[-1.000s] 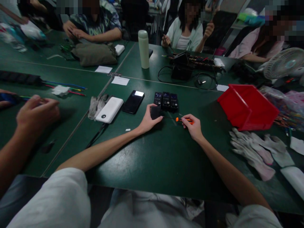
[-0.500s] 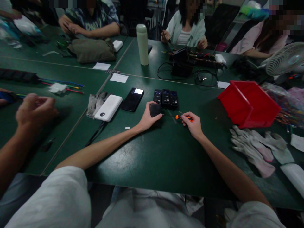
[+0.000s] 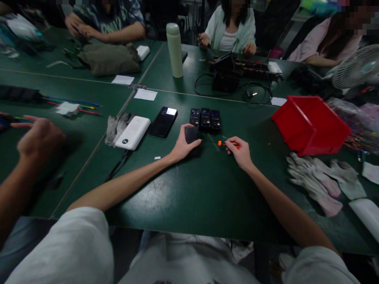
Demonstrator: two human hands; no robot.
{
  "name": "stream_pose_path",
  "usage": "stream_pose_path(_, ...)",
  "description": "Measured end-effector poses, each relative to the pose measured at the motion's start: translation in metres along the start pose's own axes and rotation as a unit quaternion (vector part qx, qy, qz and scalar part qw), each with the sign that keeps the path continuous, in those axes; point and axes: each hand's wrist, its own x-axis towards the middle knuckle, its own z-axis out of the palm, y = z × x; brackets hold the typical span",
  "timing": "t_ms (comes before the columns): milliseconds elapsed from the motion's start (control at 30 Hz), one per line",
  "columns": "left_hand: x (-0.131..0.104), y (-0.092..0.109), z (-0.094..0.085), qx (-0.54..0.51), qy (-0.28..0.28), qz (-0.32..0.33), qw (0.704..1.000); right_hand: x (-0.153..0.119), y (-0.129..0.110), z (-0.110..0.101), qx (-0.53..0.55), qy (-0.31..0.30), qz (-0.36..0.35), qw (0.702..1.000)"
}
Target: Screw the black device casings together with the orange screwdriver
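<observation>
My left hand (image 3: 182, 146) is closed around a small black box-shaped device (image 3: 192, 134), thumb along its near side. To its right, my right hand (image 3: 240, 152) pinches a small orange-and-black tool (image 3: 236, 145); its orange end (image 3: 219, 143) points left toward the device, with a gap between them. What exact kind of tool it is I cannot make out. Just beyond my left hand stand three black devices with small screens (image 3: 205, 119) in a row. A black phone (image 3: 163, 122) and a white power bank (image 3: 133, 133) lie to the left of them.
A red bin (image 3: 310, 126) and grey work gloves (image 3: 315, 179) lie on the right. Farther back stand a pale green bottle (image 3: 175, 51), black cabled equipment (image 3: 226, 77) and a fan (image 3: 358, 67). A co-worker's hand (image 3: 41, 138) is at the left, near wires; other people sit opposite.
The whole view has shifted slightly. Both my hands keep nearly the same place and hold. At the left, the co-worker's hand has stretched a finger toward the wires.
</observation>
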Motion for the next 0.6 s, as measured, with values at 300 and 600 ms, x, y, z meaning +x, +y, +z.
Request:
stream_pose_path(300, 0.0003, -0.0003, -0.0004, -0.011, -0.006, -0.006, 1.000, 0.0004, 0.0045, -0.0006, -0.012, 0.000, -0.009, 1.000)
stream_pose_path(600, 0.0001, -0.0006, -0.0006, -0.006, -0.004, -0.005, 1.000, -0.0001, 0.0000, -0.0015, -0.013, -0.008, -0.004, 1.000)
